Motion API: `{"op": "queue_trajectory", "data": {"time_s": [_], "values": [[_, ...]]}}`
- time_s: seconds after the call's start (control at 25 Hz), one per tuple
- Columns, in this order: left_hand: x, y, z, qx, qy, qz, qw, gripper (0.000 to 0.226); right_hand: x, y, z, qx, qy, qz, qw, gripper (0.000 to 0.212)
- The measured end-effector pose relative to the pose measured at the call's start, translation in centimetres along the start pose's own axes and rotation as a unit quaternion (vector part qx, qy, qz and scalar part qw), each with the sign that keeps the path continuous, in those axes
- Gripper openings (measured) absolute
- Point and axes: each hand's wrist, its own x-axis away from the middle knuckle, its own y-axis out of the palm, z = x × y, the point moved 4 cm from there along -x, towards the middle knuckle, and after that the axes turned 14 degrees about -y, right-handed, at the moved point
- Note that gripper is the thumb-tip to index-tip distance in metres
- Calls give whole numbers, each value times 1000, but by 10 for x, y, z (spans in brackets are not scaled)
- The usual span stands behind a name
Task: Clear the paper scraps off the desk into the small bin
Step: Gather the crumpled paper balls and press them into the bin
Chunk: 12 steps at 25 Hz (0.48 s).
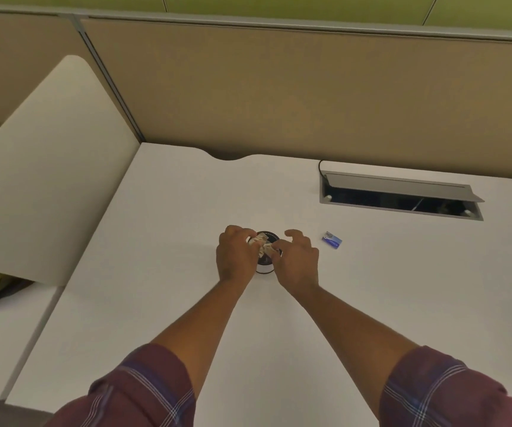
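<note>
A small round bin (264,267) with a dark rim and white wall stands in the middle of the white desk (168,303). Both hands hover over its mouth. My left hand (235,257) pinches a crumpled paper scrap (257,240) at the bin's left rim. My right hand (297,259) pinches a second crumpled scrap (266,249) between thumb and forefinger, its other fingers spread. Most of the bin's opening is hidden by the hands and paper.
A small blue-and-white box (331,240) lies on the desk right of the bin. An open cable hatch (399,195) is set into the desk at back right. Tan partition panels (310,97) wall off the back; a cream divider (48,167) rises at left.
</note>
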Motion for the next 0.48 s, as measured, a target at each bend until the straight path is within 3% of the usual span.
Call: {"op": "queue_trajectory", "data": {"time_s": [0.2, 0.36, 0.48], "values": [[-11, 14, -9, -87, 15, 0, 996, 20, -6, 16, 4, 46, 58, -79, 994, 21], [-14, 21, -8, -157, 42, 2, 987, 17, -20, 24, 3, 38, 160, -150, 975, 27], [-16, 26, -8, -180, 39, -15, 983, 22, -27, 27, -1, 65, 176, -181, 966, 35]]}}
